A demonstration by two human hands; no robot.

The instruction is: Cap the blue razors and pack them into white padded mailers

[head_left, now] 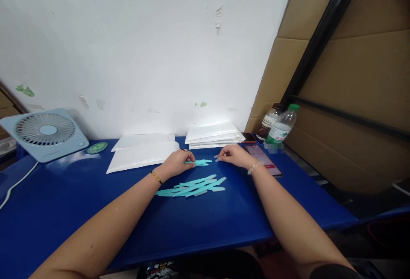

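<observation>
"Both forearms lie nearest the camera. What do they show, left to right?"

"Left forearm (109, 223) first: it slants up and inward across the blue table (237, 223) from the lower left corner, and ends in the left hand (178, 162), which sits at the near edge of a white mailer (137, 159). Thumb and fingers pinch a few slim turquoise pieces (201, 162) near their hidden ends; the free ends point right."

"And under that?"

"Just nearer the camera lies a loose, criss-crossed pile of similar turquoise sticks (188, 188), flat on the table, neither hand touching it."

"Then the right side?"

"Right of the held pieces, just apart from their tips, is a small greyish, see-through piece (217, 158). The right hand (236, 155) seems to pinch it between thumb and fingertip, knuckles up, though exactly how it grips is too small to tell. Its wrist is beside the phone (270, 167), and the right forearm (286, 211) runs down to the lower right."

"Which step is this, would you say?"

"My reading: handling these pieces one small part at a time, the hands facing each other. The next move likely calls for a light, steady left pinch and careful aim from the right fingertips."
</observation>
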